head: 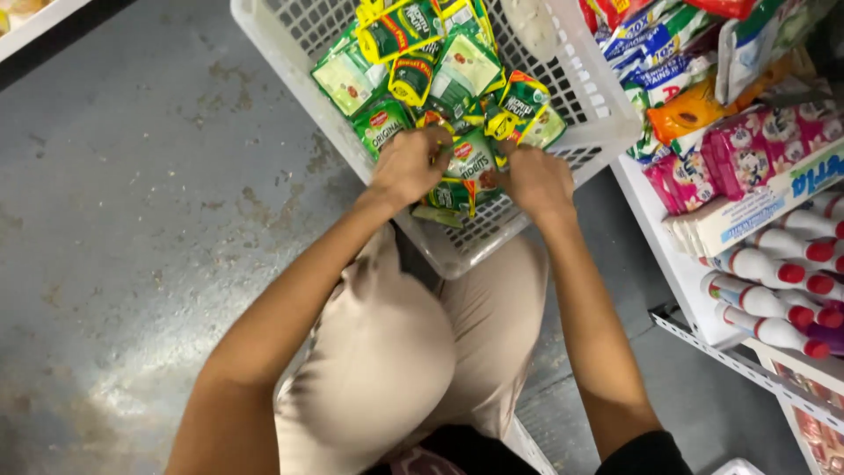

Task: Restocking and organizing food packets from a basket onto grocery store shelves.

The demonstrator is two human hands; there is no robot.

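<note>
A green and white pouch point(470, 163) is held between two bare hands at the near end of a white plastic basket point(264, 40), which stands on a grey concrete floor point(132, 220). The left hand point(409, 167) curls its fingers over the pouch's left edge; the right hand point(536, 180) closes on its right edge, fingers bent and drawn together. The pouch sits tilted, just above the basket's mesh bottom, and it touches the other pouches point(422, 62) heaped behind it: a loose pile of green, white and yellow packs that fills the far part of the basket. Near the hands, the person's knees in beige trousers point(413, 352) press up against the basket's near corner. To the right stands a white shelf point(677, 273). Its upper level carries pink packets point(756, 145), an orange packet point(690, 110) and blue and white packs point(659, 53); lower down, white bottles with red caps point(774, 273) lie in rows, pointing right.
</note>
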